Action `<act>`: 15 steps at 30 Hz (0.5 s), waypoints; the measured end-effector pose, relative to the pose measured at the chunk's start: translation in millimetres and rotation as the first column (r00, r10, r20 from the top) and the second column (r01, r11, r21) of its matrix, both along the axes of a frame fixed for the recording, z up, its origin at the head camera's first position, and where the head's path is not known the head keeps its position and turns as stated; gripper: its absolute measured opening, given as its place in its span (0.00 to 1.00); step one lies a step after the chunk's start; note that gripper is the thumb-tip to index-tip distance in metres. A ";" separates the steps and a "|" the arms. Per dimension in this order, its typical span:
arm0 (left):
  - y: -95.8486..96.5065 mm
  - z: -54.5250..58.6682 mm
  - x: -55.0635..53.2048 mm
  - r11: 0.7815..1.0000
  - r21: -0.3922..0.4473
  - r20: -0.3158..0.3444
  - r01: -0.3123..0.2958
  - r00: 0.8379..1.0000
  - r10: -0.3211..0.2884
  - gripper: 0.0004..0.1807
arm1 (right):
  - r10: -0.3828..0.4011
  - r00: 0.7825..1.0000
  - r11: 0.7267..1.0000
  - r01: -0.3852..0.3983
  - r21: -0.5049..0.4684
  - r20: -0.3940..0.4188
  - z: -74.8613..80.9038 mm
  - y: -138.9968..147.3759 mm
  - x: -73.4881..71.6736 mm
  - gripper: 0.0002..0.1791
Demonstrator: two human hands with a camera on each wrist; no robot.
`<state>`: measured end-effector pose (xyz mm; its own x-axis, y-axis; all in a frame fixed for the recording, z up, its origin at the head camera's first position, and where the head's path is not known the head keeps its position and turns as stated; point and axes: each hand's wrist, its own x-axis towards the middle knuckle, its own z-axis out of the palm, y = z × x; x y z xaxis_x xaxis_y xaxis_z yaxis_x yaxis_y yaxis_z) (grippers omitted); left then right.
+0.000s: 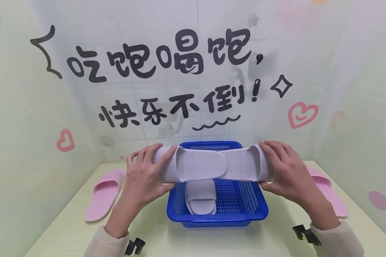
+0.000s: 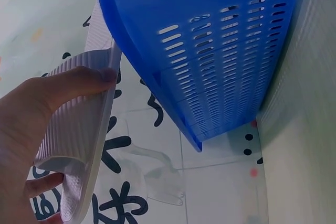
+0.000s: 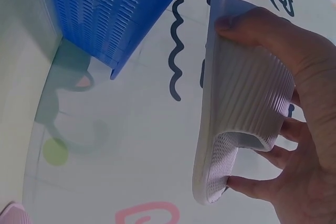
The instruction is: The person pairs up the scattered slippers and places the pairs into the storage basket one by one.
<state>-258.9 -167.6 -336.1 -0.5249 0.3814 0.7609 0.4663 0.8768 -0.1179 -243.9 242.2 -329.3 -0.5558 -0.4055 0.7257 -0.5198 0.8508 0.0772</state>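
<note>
My left hand [image 1: 145, 175] grips a pale lavender-white slipper [image 1: 199, 165] round its ribbed strap, thumb below and fingers above. A matching slipper [image 1: 242, 165] is gripped the same way by my right hand [image 1: 288, 173]. Both are held up sideways, toes outward, and the left one's heel overlaps the right one's. They hang over a blue perforated basket [image 1: 218, 217], hiding its far part. Inside the basket, on the left, lies another pale pair of slippers [image 1: 202, 191]. The left wrist view shows my thumb pressing the edge of the left slipper's strap [image 2: 79, 114].
A pink slipper [image 1: 103, 196] lies on the table at the left, beside my forearm. Another pink slipper [image 1: 332, 196] lies at the right, partly hidden by my right arm. A wall sheet [image 1: 193, 82] with black lettering stands behind the pale tabletop [image 1: 212, 244].
</note>
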 end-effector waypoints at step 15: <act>3.3 -2.0 0.8 1.000 -0.006 -0.013 0.008 1.000 -0.008 0.60 | 0.000 1.000 1.000 0.000 0.006 -0.005 -2.0 -1.6 -0.3 0.65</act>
<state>-258.0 -164.3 -338.1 -0.5117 0.3900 0.7656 0.4718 0.8722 -0.1290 -244.2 240.6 -331.3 -0.5523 -0.4100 0.7258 -0.5195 0.8502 0.0850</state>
